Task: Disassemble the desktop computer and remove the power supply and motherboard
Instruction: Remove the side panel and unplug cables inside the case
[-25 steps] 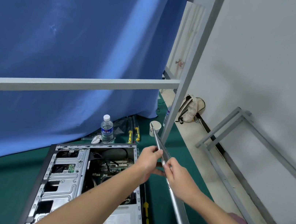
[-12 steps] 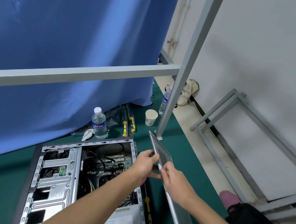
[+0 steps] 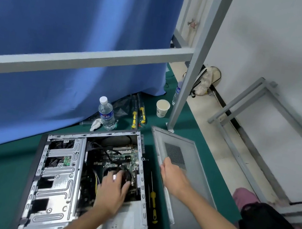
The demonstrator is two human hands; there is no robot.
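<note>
The open desktop computer case (image 3: 89, 181) lies on green matting, motherboard (image 3: 117, 160) exposed. The right hand (image 3: 173, 173) grips the removed side panel (image 3: 181, 177) by its edge; it is best laid flat, well clear. The left hand (image 3: 112, 191), fingers spread and relaxed, reaches inside; cables should be unplugged first.

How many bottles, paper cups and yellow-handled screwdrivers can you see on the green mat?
Bottles: 2, one by the curtain, one behind the post
Paper cups: 1
Yellow-handled screwdrivers: 3, two near the cup, one beside the computer
Total: 6
</note>
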